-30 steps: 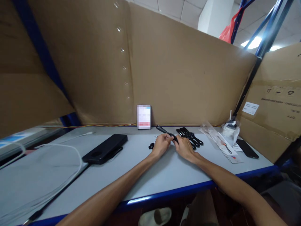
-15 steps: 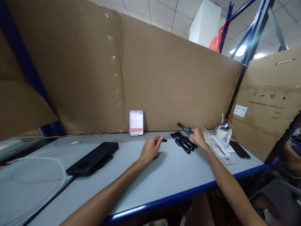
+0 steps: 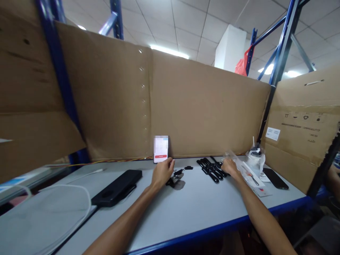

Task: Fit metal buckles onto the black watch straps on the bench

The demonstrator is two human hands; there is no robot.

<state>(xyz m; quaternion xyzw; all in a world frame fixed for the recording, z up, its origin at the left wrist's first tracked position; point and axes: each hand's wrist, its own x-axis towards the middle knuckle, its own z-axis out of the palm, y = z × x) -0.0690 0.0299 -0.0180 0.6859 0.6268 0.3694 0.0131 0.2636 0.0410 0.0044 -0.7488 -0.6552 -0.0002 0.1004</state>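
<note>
The left hand [image 3: 161,174] is over the middle of the pale grey tabletop [image 3: 186,219], its fingers loosely curled with little gap showing; whether they hold anything cannot be told. Small black parts with shiny metal bits [image 3: 179,172] lie just right of it, partly hidden by the hand. Just beyond its fingertips, an upright phone with a lit screen [image 3: 160,150] leans against the brown cardboard sheet [image 3: 199,106].

The right hand [image 3: 230,166] is farther right, fingers bent and mostly drawn together at the right edge of a cluster of long, glossy black pieces with rounded ends [image 3: 213,177]. It appears to touch the rightmost piece, but whether it grips it cannot be told. The cluster lies side by side, slanting, between the two hands.

Right of the right hand lie flat, clear-wrapped white card packs [image 3: 248,173], then a dark phone lying flat [image 3: 275,178], with a bagged white cup [image 3: 255,159] at the far side
</note>
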